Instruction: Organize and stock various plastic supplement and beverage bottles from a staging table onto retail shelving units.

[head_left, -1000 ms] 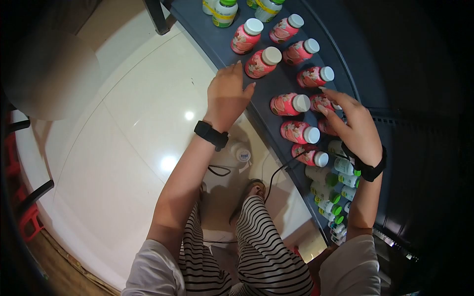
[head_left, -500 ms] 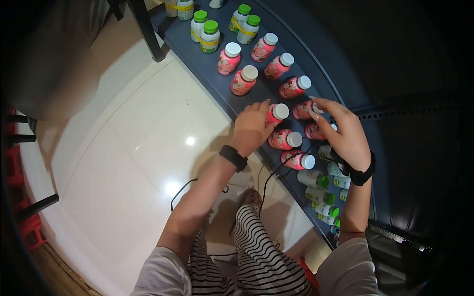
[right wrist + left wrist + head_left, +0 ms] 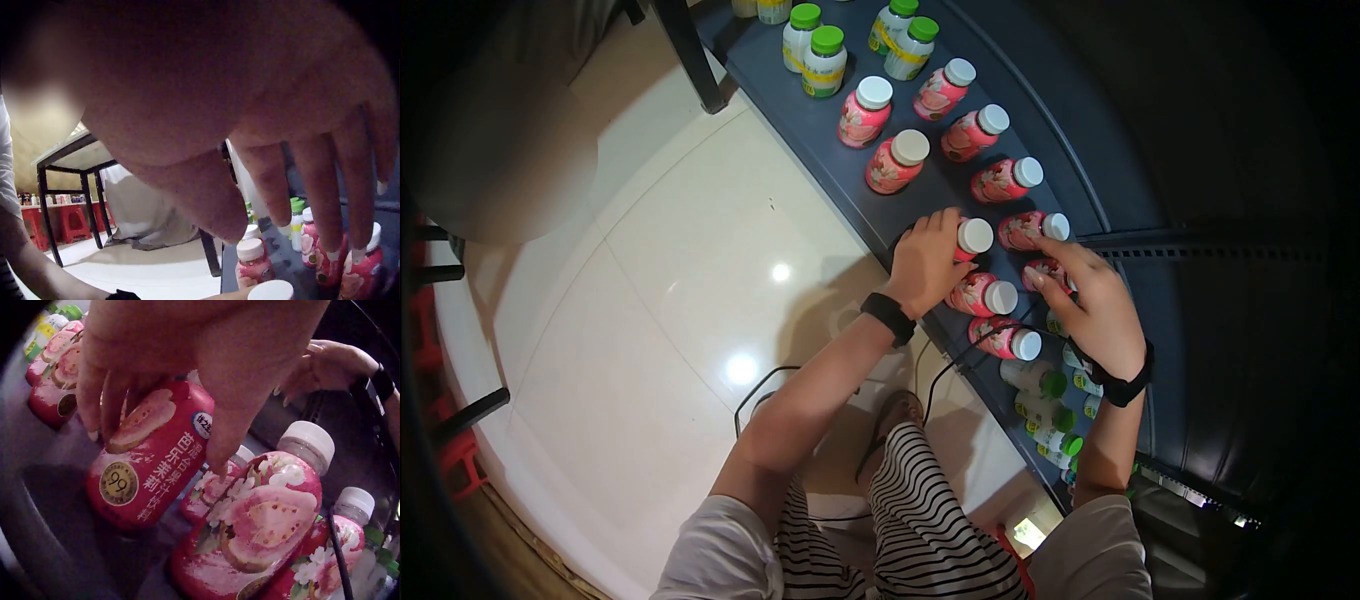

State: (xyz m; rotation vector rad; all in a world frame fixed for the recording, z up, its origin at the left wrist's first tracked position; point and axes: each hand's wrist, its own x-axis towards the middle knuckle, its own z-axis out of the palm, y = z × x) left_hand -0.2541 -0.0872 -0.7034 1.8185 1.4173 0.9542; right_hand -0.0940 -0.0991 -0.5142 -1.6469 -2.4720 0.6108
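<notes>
In the head view, my left hand (image 3: 925, 262) is around a pink bottle with a white cap (image 3: 975, 237) in the front row. The left wrist view shows thumb and fingers gripping this pink bottle (image 3: 153, 459), which leans a little; another pink bottle (image 3: 250, 525) stands beside it. My right hand (image 3: 1102, 312) hovers over the back row, its thumb and fingers apart around a pink bottle (image 3: 1048, 274) partly hidden beneath it. Its fingers (image 3: 325, 212) hang spread in the right wrist view; whether they touch a bottle I cannot tell.
The dark shelf (image 3: 830, 165) carries more pink bottles, green-capped bottles taped in pairs (image 3: 825, 62) at the far end, and green-capped bottles (image 3: 1040, 378) nearer me. A black cable (image 3: 945, 372) runs over the shelf edge. A table (image 3: 81, 150) and red stools (image 3: 75, 224) stand beyond.
My left hand has moved right from beside the shelf edge onto a front-row pink bottle and taken hold of it. My right hand has shifted slightly along the back row, towards my body.
</notes>
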